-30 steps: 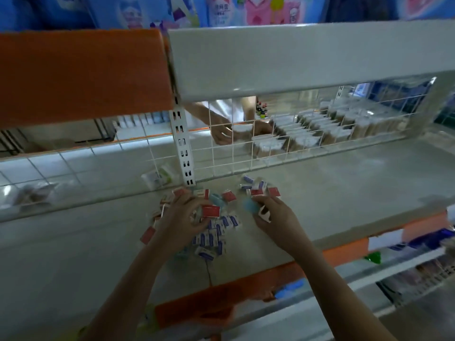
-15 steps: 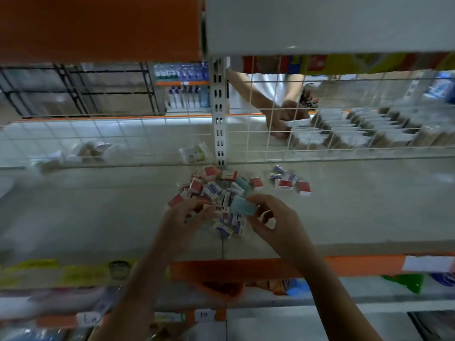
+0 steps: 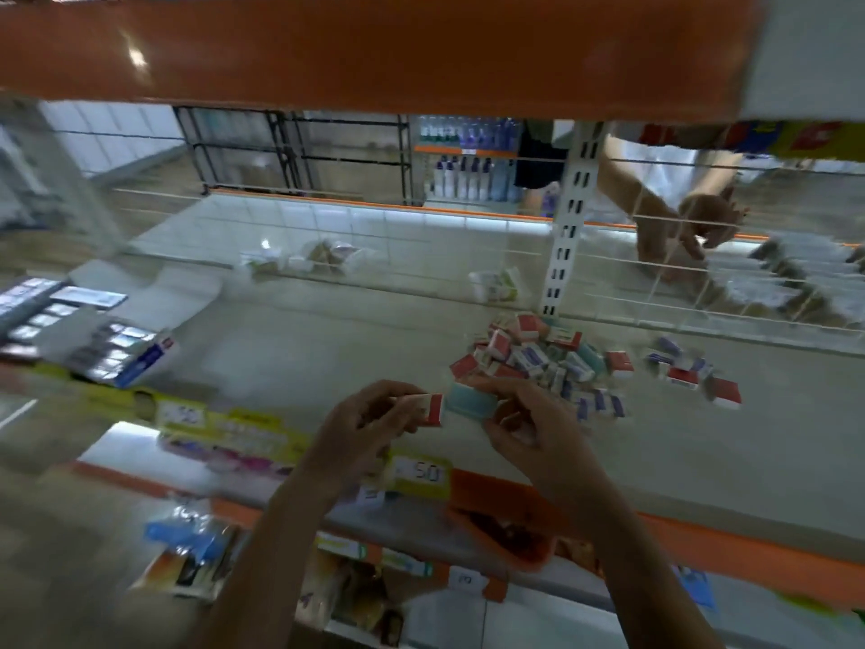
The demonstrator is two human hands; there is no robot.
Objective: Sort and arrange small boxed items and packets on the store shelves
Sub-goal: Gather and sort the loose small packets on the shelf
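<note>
Small boxes (image 3: 547, 363) lie heaped on the shelf (image 3: 327, 348). My left hand (image 3: 360, 428) pinches a red-and-white box (image 3: 428, 408); my right hand (image 3: 529, 423) grips a teal box (image 3: 470, 401). They look light, stiff, likely crushable: I hold by the flat sides.

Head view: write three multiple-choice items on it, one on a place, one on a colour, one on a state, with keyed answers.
1. Where is the loose box pile?
A. the shelf, right of the hands
B. the floor
C. the top shelf

2. What colour is the box end in the left hand?
A. green
B. red
C. black

3. What is the right hand doing?
A. hanging idle
B. pressing flat
C. holding a teal box

Answers: 1 A, the pile lies on the shelf; 2 B, its end is red; 3 C, fingers curl round it.
</note>
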